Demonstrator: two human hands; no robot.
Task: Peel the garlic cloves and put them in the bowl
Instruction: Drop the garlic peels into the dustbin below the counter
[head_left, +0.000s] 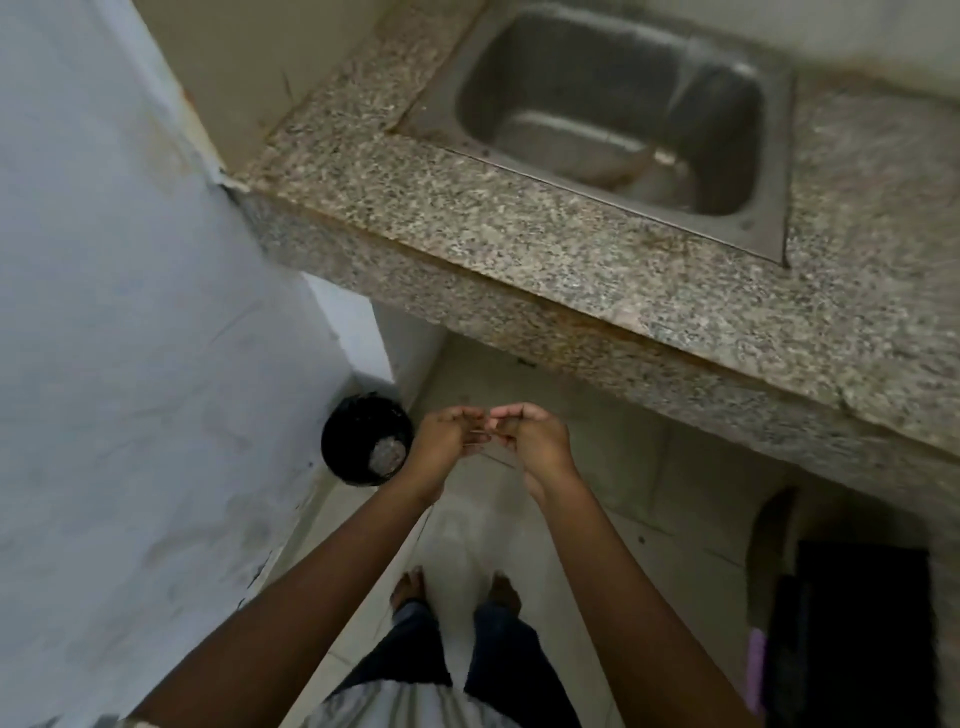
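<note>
hands: left hand (444, 441) and right hand (532, 441) meet fingertips over floor (649, 467), fingers curled, grasp cannot be told | black bin (363, 439) beside left hand | sink (519, 78) in desk (519, 244)

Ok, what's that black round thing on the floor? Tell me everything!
A small round black bin, upright on the pale floor by the white wall, below the end of the stone counter. Its top is open, and something pale and crumpled lies inside. The left hand overlaps its right edge in view but seems held above it.
</note>
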